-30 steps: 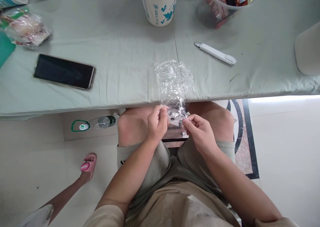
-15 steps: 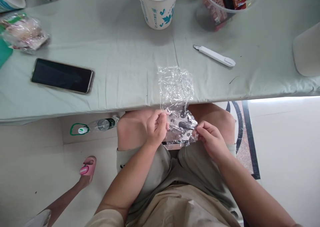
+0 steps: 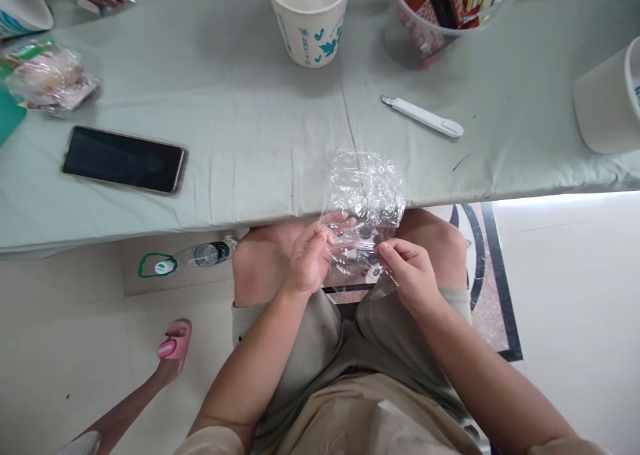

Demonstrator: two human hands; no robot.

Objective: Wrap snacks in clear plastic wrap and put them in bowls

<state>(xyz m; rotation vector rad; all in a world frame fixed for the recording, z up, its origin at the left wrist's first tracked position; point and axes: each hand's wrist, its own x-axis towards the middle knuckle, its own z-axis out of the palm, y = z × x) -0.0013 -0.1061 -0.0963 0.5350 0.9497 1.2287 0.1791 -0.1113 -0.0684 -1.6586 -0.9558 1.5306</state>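
Note:
A crinkled clear plastic bag point(image 3: 367, 188) with dark printed spots spans the gap between my hands above my lap, its far part lying over the table's edge. My left hand point(image 3: 313, 251) holds the bag's left side, thumb against it and fingers stretched partly behind the film. On the other side, my right hand point(image 3: 407, 265) pinches a gathered fold between thumb and fingers. Beyond the bag, a white utility knife point(image 3: 423, 117) with its blade tip showing rests on the cloth.
On the cloth-covered table point(image 3: 240, 155) lie a phone point(image 3: 125, 159) and wrapped snacks point(image 3: 50, 75). A paper cup point(image 3: 310, 25), a clear tub point(image 3: 450, 15) of packets and another white cup point(image 3: 607, 101) stand there. Below are a plastic bottle point(image 3: 200, 255) and another person's foot in a pink sandal point(image 3: 176, 345).
The bag has shifted right and its printed part is pulled into a narrower fold. My left fingers have straightened out behind the film, while my right hand has come slightly closer to the left.

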